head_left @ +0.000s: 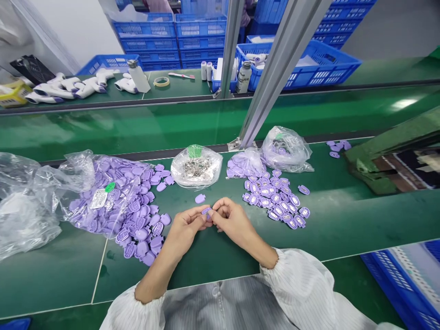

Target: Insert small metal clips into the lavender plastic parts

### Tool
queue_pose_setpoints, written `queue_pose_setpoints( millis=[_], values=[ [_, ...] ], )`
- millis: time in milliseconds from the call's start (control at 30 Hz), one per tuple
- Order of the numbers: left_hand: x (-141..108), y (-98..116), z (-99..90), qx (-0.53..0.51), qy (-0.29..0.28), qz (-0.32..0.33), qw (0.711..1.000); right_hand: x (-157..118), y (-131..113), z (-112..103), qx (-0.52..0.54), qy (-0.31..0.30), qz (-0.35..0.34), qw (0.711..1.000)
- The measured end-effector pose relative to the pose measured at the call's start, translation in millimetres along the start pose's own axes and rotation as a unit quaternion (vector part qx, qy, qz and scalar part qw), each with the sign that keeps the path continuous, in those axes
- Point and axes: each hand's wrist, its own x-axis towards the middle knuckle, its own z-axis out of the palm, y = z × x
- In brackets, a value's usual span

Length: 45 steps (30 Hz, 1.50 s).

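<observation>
The left hand [187, 224] and right hand [233, 222] meet at the fingertips, pinched together on a small, rounded purple plastic piece [206, 211], above the green desk [326, 229], midway along its near edge; a loose flat purple plastic tab [200, 198] lies just beyond them, towards the desk's far edge; the grip covers much of the held piece, so how it sits between the fingers I cannot tell; being small, it could slip if either pinch loosens or pushes unevenly; the left forearm passes close to the spilled heap of purple plastic parts [140, 233], so a sideways sweep might scatter some towards the near edge; the clear plastic bag of tiny metal parts [178, 169], near the far edge, might spill if knocked.
</observation>
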Motion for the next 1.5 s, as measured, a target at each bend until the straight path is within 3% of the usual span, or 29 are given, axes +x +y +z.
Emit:
queue_pose_setpoints(
  millis=[233, 500, 600, 700, 800, 867, 933, 1000, 1033, 1100, 1167, 1233, 1333, 1500],
  values=[
    [0.7, -1.2, -0.1, 0.006, 0.001, 0.000, 1.000, 6.5, -6.8, -11.2, 0.055, -0.107, 0.058, 0.991],
    [4.9, 0.8, -5.8, 0.039, -0.022, -0.024, 0.999, -0.1, 6.4, 1.8, -0.010, -0.036, -0.010, 0.999],
    [3.4, 2.0, -3.4, 0.047, -0.033, -0.019, 0.998, -2.8, 1.6, -4.5, 0.003, -0.057, -0.002, 0.998],
    [-3.3, 0.4, 2.3, 0.052, -0.033, 0.005, 0.998, -7.0, -9.4, -36.9, 0.004, -0.051, 0.034, 0.998],
    [-11.7, -1.3, -1.1, 0.079, -0.018, 0.025, 0.996, -3.9, -13.3, -95.6, -0.052, 0.044, 0.057, 0.996],
    [-17.8, 2.2, -13.0, 0.132, 0.011, 0.043, 0.990, 2.0, -9.7, -136.1, -0.108, 0.085, 0.060, 0.989],
    [-22.1, 12.1, -31.0, 0.220, 0.092, 0.085, 0.967, 6.5, -5.7, -164.0, -0.190, 0.124, 0.053, 0.972],
    [-21.3, 26.7, -50.1, 0.337, 0.210, 0.133, 0.908, 8.2, -6.7, -170.1, -0.268, 0.184, 0.022, 0.945],
    [-18.4, 34.6, -58.1, 0.402, 0.263, 0.142, 0.866, 9.0, -10.0, -163.9, -0.288, 0.209, -0.004, 0.935],
    [-8.0, 48.5, -68.2, 0.523, 0.314, 0.126, 0.782, 13.6, -21.9, -135.3, -0.287, 0.218, -0.075, 0.930],
    [5.6, 57.2, -69.7, 0.616, 0.318, 0.110, 0.712, 25.8, -37.8, -93.5, -0.290, 0.161, -0.147, 0.932],
    [18.5, 60.2, -65.7, 0.681, 0.296, 0.114, 0.660, 46.1, -54.4, -50.9, -0.325, 0.102, -0.219, 0.914],
    [30.4, 57.5, -60.1, 0.738, 0.260, 0.122, 0.610, 81.7, -73.4, -5.3, -0.452, 0.058, -0.219, 0.863],
    [35.0, 47.2, -65.2, 0.751, 0.263, 0.140, 0.589, 108.1, -78.7, 17.3, -0.474, 0.049, -0.199, 0.856]
  ],
)
